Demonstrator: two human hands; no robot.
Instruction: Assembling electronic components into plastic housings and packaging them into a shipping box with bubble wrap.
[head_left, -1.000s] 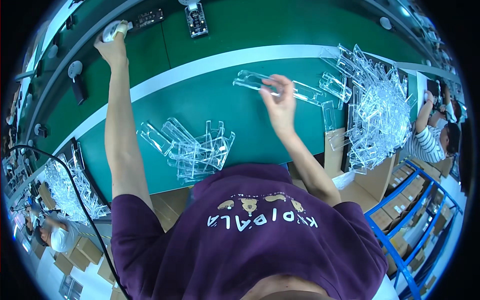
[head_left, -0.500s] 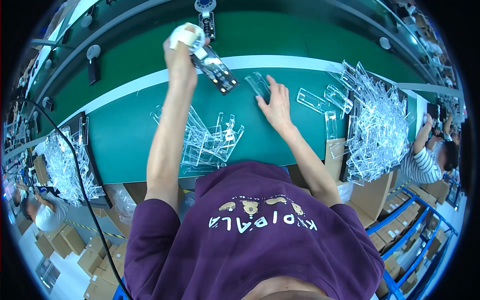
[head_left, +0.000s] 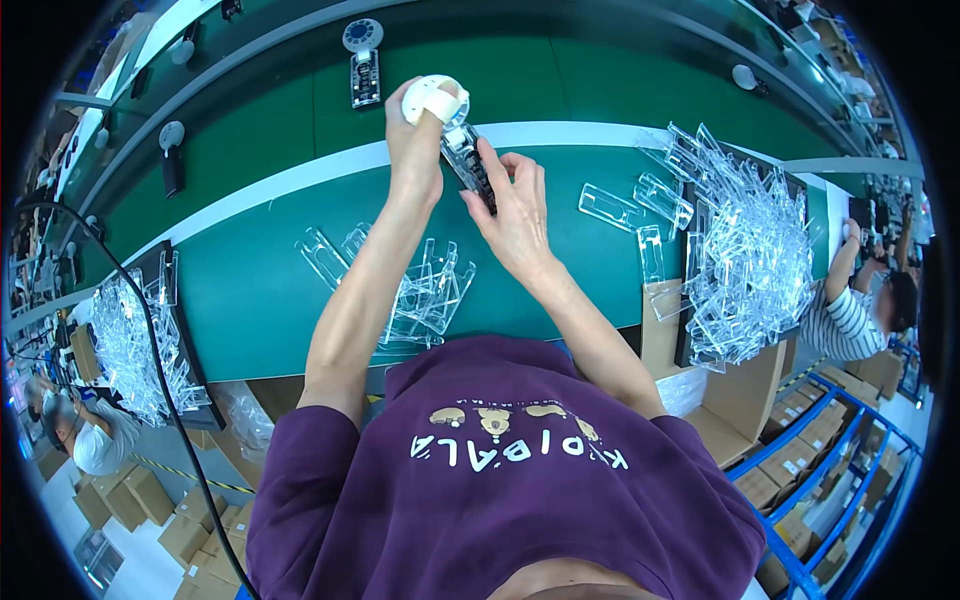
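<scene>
My left hand [head_left: 418,140] is closed on the round white head of a handheld device [head_left: 468,160] whose long body is a black circuit board. A beige wrap covers one of its digits, lying over the white head. My right hand [head_left: 515,205] pinches the lower end of the board, thumb on the near side and fingers along the far right edge. Whether a clear plastic cover sits between the right fingers and the board is hard to make out. Beneath and beside my left forearm lies a loose heap of clear plastic covers [head_left: 430,290] on the green mat.
Several clear covers [head_left: 610,207] lie right of my hands, beside a tray overflowing with more covers [head_left: 750,260]. Another full tray [head_left: 145,330] stands at the left. On the dark green conveyor belt [head_left: 480,85] rest similar devices [head_left: 365,75]. A black cable [head_left: 160,370] hangs at left.
My left hand has moved right with the device, and the board now meets my right hand. The clear cover under my right fingers has left the mat. Devices on the belt have shifted left.
</scene>
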